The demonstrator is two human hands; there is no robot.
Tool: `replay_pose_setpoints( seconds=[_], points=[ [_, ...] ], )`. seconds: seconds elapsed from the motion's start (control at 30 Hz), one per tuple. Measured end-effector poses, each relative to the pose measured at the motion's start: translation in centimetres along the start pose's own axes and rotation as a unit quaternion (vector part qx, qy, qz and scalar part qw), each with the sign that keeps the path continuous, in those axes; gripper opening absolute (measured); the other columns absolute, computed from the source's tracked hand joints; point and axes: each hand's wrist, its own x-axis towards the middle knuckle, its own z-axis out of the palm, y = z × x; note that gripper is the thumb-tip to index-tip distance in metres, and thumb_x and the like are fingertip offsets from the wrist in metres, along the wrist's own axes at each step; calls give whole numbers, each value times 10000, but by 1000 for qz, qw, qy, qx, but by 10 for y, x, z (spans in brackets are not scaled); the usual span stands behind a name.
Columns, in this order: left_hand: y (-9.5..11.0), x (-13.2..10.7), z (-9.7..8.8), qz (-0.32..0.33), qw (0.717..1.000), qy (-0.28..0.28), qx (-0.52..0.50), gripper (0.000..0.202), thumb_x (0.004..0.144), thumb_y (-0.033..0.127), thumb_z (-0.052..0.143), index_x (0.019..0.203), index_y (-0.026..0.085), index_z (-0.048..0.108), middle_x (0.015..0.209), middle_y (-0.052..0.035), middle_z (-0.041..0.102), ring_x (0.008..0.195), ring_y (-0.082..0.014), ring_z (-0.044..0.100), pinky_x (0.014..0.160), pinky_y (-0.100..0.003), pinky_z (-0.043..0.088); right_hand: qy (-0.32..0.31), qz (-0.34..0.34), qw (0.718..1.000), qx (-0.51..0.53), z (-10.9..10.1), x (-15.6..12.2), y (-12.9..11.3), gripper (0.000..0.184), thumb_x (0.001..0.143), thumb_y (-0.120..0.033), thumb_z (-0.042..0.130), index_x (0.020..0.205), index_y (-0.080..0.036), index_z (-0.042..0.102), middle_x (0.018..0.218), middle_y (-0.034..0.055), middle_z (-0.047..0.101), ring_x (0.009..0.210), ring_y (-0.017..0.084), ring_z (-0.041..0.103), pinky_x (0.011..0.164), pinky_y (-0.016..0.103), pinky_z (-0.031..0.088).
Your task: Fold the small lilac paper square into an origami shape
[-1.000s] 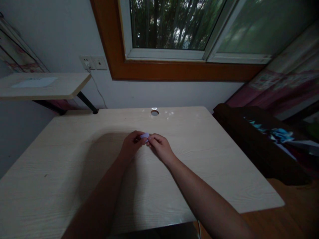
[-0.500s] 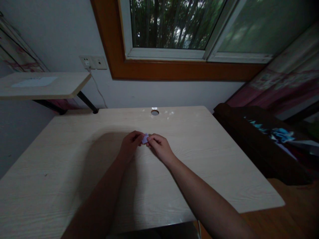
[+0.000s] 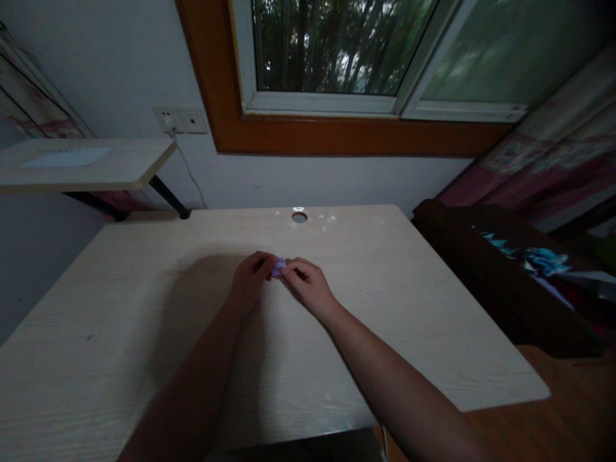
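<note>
— What do the person's hands have hold of?

— A small pale purple piece of paper (image 3: 278, 266). The left hand (image 3: 249, 280) and the right hand (image 3: 308, 287) meet over the middle of the desk (image 3: 120, 308), both closed narrow, with fingertips pinching the paper from either side.

— So which hand is nearer to it?

— Neither; both touch it. The paper sits right between them at the fingertips, on the far side of the knuckles, toward the window (image 3: 337, 51). The left hand takes its left edge and the right hand its right edge.

— Is it flat on the desk or lifted?

— That cannot be told. It is at or just above the surface, and the light is dim.

— And which way does its long side run?

— Most of it is hidden by fingers, and what shows is too small to judge.

— Anything near them that holds something?

— A round cable hole (image 3: 299, 217) lies in the desk beyond the hands, well apart from them; whether anything runs through it is not visible. A side shelf (image 3: 110, 168) to the left carries a pale flat sheet (image 3: 67, 158), under wall sockets (image 3: 180, 120). Dark furniture (image 3: 486, 269) stands beside the desk's right edge, with blue and white things (image 3: 539, 260) on it.
</note>
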Motion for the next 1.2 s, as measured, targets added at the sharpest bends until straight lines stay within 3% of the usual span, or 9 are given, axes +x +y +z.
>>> replay_pose_setpoints(
  seconds=[0.8,1.2],
  points=[
    [-13,4,1,2,998,-39,-47,248,780,389,739,882,175,665,698,16,647,600,-109,557,580,-234,460,57,-40,994,-80,-1,0,5,151,896,-343,690,811,-225,730,712,2,602,649,144,558,624,268,435],
    [-6,2,0,-14,996,-43,-83,179,752,293,729,863,169,662,672,8,660,628,-125,587,609,-247,462,88,-20,993,-69,-2,0,5,175,904,-343,668,790,-218,712,717,-4,594,656,145,542,638,275,422]
  ],
)
